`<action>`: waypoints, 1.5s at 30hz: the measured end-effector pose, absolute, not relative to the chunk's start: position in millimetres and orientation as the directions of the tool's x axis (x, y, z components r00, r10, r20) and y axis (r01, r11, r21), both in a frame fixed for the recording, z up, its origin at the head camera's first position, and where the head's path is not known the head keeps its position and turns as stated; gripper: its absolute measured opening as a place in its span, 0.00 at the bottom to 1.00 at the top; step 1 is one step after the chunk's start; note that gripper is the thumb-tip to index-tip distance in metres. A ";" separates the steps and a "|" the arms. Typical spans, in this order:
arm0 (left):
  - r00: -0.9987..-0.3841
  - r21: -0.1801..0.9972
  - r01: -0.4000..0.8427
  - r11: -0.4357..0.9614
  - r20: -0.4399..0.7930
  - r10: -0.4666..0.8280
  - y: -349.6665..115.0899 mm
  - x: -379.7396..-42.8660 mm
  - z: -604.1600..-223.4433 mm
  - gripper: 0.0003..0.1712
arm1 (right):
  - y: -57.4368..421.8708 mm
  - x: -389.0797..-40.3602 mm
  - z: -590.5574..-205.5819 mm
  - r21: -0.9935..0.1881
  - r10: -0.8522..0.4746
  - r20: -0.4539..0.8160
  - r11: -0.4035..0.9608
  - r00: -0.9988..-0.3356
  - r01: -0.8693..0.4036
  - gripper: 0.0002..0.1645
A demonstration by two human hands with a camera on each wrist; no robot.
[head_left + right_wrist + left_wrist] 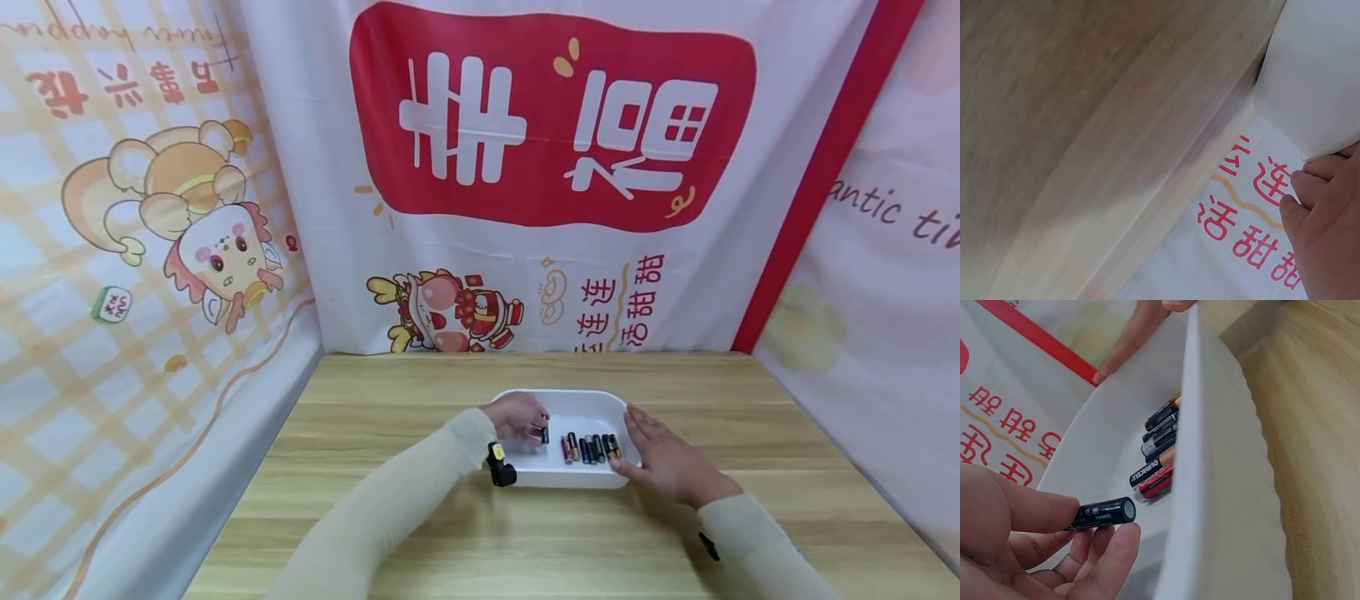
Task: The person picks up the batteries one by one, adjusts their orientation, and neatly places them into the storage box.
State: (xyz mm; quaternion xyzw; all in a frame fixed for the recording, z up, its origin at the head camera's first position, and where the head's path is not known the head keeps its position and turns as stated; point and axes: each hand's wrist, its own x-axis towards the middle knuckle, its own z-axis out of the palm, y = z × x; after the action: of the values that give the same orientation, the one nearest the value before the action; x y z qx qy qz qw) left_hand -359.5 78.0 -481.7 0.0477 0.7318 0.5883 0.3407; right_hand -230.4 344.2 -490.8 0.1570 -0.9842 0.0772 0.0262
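A white tray (570,480) stands on the wooden table with several batteries (588,448) lying side by side in its right half. Inside the tray's left part, my left hand (519,417) pinches a dark battery (1105,514) between thumb and fingers, its flat end facing outward in the left wrist view. Black, red and copper-topped batteries (1159,464) lie beyond it there. My right hand (667,457) rests against the tray's right side, fingers extended along the rim. In the right wrist view the right hand (1335,206) touches the tray's white wall (1310,81).
The light wooden table (420,383) extends around the tray on all sides. Behind it hangs a printed white cloth (322,275) with red lettering, and more printed cloth (150,317) borders the left side. A small black camera (501,467) sits on the left wrist.
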 end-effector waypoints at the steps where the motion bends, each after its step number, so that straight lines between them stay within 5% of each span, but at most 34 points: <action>1: -0.762 0.892 -0.331 0.308 -0.445 0.471 79.3 -360.2 -484.3 0.06 | 344.0 -230.4 -490.6 -0.144 -0.304 0.077 0.939 -0.950 -0.312 0.57; 36: -0.825 0.826 -0.175 0.536 -0.420 0.378 100.1 -334.1 -483.3 0.06 | 343.7 -229.4 -493.4 -0.145 -0.295 0.079 0.942 -0.952 -0.304 0.57; 45: -0.846 0.749 0.013 0.662 -0.344 0.406 101.8 -341.7 -489.9 0.10 | 343.6 -229.8 -492.8 -0.154 -0.286 0.070 0.943 -0.956 -0.294 0.57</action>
State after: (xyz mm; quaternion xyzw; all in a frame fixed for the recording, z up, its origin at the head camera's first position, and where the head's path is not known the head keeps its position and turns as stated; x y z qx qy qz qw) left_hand -341.7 101.8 -489.9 0.1195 0.8766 0.3934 0.2500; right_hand -229.8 343.6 -492.8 0.1470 -0.9855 0.0816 0.0234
